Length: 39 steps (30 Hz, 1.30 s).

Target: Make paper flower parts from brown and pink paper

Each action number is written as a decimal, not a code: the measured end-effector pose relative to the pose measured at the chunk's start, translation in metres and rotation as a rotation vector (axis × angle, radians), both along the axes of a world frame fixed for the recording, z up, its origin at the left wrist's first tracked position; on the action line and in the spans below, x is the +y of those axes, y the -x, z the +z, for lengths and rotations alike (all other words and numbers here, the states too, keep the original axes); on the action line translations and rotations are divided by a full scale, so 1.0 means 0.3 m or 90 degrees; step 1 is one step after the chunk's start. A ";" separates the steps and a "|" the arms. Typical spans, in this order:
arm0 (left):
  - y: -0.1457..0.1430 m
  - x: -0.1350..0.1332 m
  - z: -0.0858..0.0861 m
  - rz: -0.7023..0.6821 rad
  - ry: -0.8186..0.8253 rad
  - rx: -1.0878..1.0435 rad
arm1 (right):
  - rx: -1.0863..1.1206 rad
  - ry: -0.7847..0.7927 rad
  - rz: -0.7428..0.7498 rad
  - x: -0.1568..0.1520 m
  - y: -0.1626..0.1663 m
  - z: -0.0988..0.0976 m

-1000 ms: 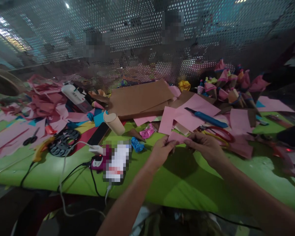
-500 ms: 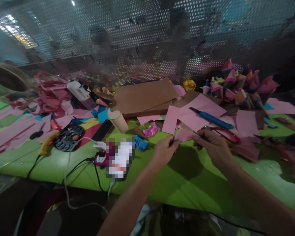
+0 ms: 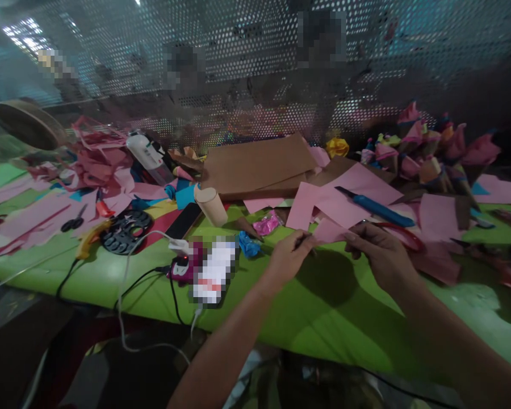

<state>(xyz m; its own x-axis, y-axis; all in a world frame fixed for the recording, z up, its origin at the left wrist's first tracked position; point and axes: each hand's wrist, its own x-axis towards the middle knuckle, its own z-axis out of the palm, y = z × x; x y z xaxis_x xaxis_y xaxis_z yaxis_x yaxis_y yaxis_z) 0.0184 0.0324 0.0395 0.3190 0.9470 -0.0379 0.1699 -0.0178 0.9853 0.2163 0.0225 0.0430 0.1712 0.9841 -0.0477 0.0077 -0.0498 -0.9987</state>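
Note:
A small pink paper piece [image 3: 329,232] is held just above the green table [image 3: 323,307], between both my hands. My left hand [image 3: 290,255] pinches its left edge with closed fingers. My right hand [image 3: 377,253] pinches its right edge, fingers curled. Red-handled scissors [image 3: 402,234] lie just behind my right hand. A blue utility knife [image 3: 377,206] rests on a larger pink sheet [image 3: 344,193] further back.
Brown cardboard [image 3: 255,165], a cardboard roll [image 3: 210,205], a glue gun [image 3: 147,153], a black tape reel [image 3: 125,230], small black scissors [image 3: 73,221] and cables [image 3: 128,284] lie to the left. Paper cones [image 3: 426,153] stand at back right. A perforated screen [image 3: 238,57] closes the back.
The view has drifted slightly, shifting everything right and up in the picture. Both hands keep hold of the pink piece, which has tilted a little.

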 end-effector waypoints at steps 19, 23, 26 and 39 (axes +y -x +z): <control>-0.013 -0.022 0.020 -0.096 -0.172 0.312 | -0.094 0.010 0.161 -0.013 0.036 -0.018; -0.017 -0.022 0.023 -0.106 -0.173 0.312 | 0.007 0.051 0.164 -0.025 0.045 -0.023; -0.019 -0.022 0.028 -0.100 -0.169 0.297 | -0.003 0.052 0.140 -0.026 0.042 -0.019; -0.014 -0.024 0.021 -0.066 -0.141 0.240 | -0.083 0.007 0.135 -0.013 0.026 -0.018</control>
<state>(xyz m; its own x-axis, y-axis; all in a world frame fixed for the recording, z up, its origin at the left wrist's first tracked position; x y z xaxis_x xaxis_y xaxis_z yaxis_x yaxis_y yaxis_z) 0.0225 0.0251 0.0458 0.4151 0.9093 0.0297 0.5032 -0.2566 0.8252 0.2084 0.0187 0.0376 -0.0331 0.9982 -0.0491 0.1474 -0.0437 -0.9881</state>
